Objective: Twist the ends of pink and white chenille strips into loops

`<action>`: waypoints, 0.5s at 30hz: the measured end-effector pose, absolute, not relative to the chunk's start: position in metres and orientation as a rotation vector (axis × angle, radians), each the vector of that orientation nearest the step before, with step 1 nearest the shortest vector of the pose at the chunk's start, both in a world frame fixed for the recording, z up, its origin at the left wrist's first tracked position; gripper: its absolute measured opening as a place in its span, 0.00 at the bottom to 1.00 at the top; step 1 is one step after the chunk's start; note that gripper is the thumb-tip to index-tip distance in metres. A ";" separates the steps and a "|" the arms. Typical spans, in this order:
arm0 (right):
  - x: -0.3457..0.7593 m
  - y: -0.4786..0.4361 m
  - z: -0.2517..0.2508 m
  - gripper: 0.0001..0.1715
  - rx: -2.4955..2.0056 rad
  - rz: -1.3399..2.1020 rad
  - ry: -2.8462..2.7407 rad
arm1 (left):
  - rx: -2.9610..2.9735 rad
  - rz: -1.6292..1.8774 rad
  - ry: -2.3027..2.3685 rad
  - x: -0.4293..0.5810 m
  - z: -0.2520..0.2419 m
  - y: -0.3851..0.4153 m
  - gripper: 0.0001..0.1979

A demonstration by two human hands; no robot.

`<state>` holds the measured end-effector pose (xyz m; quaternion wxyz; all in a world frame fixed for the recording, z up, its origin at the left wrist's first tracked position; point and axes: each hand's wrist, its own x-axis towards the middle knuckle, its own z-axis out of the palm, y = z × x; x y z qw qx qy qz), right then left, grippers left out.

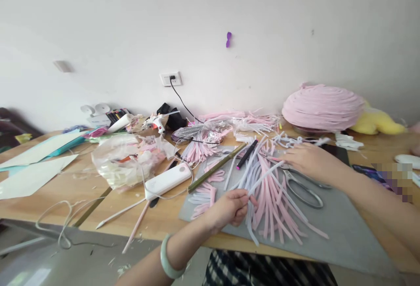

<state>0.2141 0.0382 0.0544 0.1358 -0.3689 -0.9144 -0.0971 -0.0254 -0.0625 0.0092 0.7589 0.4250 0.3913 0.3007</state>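
My left hand (231,208), with a pale green bangle on the wrist, is pinched shut on the end of a white pipe-cleaner strip (264,177) that slants up to the right. My right hand (306,160) lies with fingers stretched over a pile of pink and white strips (278,207) on a grey mat (344,233), next to metal scissors (303,187). A black marker (246,154) with a pink tip and a green stick (216,167) lie just left of the pile.
A white power bank (168,181) with cable, a clear plastic bag (124,161), a glue gun (159,121), paper sheets (36,163) and a pink coiled bundle (323,107) crowd the wooden table (82,189). A wall socket (170,78) is behind.
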 end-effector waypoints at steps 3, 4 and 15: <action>0.197 0.016 0.053 0.22 -0.983 -0.400 -2.623 | 1.007 0.682 0.909 -0.020 0.010 -0.059 0.11; 0.189 0.010 0.050 0.23 -0.871 -0.346 -2.675 | 1.068 0.679 0.929 -0.017 0.011 -0.055 0.11; 0.150 0.030 0.015 0.15 -1.399 0.235 -2.144 | 2.098 0.515 1.838 -0.015 0.010 0.037 0.11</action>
